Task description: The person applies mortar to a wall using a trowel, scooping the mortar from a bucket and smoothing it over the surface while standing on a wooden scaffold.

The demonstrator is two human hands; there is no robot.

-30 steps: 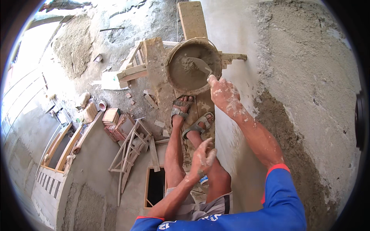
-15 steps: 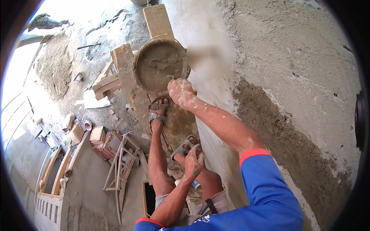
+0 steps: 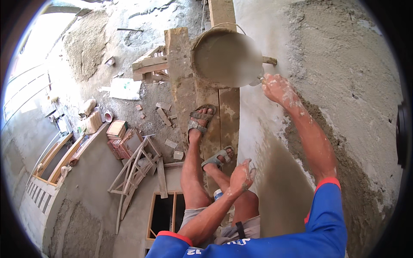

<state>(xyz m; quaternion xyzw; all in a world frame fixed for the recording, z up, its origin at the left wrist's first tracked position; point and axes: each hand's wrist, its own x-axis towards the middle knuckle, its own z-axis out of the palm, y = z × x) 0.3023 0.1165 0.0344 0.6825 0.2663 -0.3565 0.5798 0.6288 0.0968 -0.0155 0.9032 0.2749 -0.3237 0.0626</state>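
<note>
My right hand, spattered with mortar, is closed around a trowel beside the right rim of a round bucket of wet mortar. Only a bit of metal shows at the fist; the blade is lost in a blur over the bucket's right half. The bucket rests on wooden planks, its thin wire handle by the far rim. My left hand, also smeared with mortar, is held above my right knee, thumb and forefinger apart, with nothing in it.
On my right rises a rough wall with a darker wet band. My sandalled feet stand on the planks. Lower on the left are a wooden frame, stacked tiles, a white sack and a sand heap.
The view has shifted, so the bucket and planks sit farther right. My right hand has moved from the bucket's near rim to its right side. My left hand stays by my knee.
</note>
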